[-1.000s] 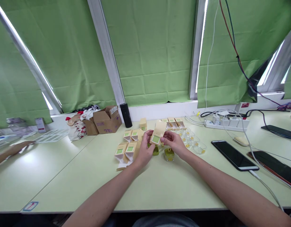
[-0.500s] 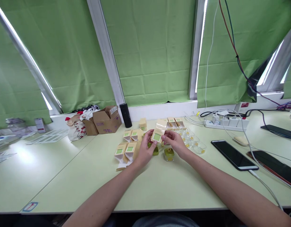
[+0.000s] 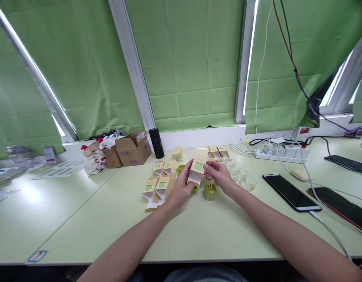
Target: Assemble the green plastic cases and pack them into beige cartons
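A small tan box (image 3: 200, 157) with a green label is held between my two hands above the table, its near end showing white inside. My left hand (image 3: 182, 186) grips its left side and lower edge. At the right edge, the fingers of my right hand (image 3: 219, 175) are closed on the same box. Just below sits a green-lidded clear jar (image 3: 210, 191) on the tabletop. More green lids (image 3: 181, 168) show partly behind my left hand. Left of it stand several open tan boxes (image 3: 165, 186) with green labels. Clear cups (image 3: 242, 176) with yellow spots lie beyond my right hand.
Further tan boxes (image 3: 218, 152) stand at the back. A black cylinder (image 3: 156, 143), a cardboard box (image 3: 134, 149) and a patterned bag (image 3: 94, 158) line the wall. On the right are a phone (image 3: 291, 192) on a cable and a power strip (image 3: 282, 152).
The box between my hands has changed from flat to opened out into a box shape, its near end now showing white inside. Both hands stay nearly in place.
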`<state>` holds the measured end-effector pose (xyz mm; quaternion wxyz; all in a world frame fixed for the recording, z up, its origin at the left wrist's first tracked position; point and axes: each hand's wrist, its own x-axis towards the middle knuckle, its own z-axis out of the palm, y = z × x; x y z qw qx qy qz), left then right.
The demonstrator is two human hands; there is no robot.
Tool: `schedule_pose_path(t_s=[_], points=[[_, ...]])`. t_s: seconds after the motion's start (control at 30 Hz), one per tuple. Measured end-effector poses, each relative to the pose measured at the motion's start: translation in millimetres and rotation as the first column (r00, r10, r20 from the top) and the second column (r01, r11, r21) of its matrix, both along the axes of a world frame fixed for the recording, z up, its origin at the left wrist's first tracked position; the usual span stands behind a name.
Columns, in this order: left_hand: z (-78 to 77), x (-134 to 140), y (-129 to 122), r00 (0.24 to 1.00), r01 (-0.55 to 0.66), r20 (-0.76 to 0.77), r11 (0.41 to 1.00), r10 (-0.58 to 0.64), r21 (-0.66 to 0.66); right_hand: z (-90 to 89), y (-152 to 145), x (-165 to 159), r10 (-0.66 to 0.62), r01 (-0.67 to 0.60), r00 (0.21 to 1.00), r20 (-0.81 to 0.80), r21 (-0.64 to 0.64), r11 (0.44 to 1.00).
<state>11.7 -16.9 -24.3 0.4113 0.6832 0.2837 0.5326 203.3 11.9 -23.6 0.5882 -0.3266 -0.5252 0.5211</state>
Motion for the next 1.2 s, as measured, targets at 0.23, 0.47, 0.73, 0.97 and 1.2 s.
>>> schedule_pose_path(t_s=[0.23, 0.47, 0.73, 0.97, 1.2], points=[[-0.3, -1.4, 2.4, 1.0, -0.02, -0.007, 0.999, 0.02, 0.029, 1.0, -0.9, -1.8, 0.045, -0.046, 0.999, -0.028, -0.025, 0.999], [7.6, -3.5, -7.6, 0.997, -0.06, -0.035, 0.992, 0.064, 0.112, 0.3, -1.7, -3.5, 0.064, -0.064, 0.997, -0.041, -0.002, 0.998], [8.8, 0.3, -4.1, 0.941, -0.289, -0.118, 0.935, 0.317, 0.208, 0.2, -1.8, -4.5, 0.054, -0.054, 0.997, -0.049, -0.001, 0.999], [-3.4, -4.0, -0.1, 0.946, -0.217, -0.18, 0.939, 0.27, 0.268, -0.6, 0.0, -1.5, 0.042, -0.048, 0.993, -0.108, -0.054, 0.997], [-2.1, -1.2, 1.1, 0.952, -0.245, -0.125, 0.942, 0.279, 0.229, 1.7, 0.7, -3.7, 0.059, -0.066, 0.995, -0.082, -0.08, 0.995]])
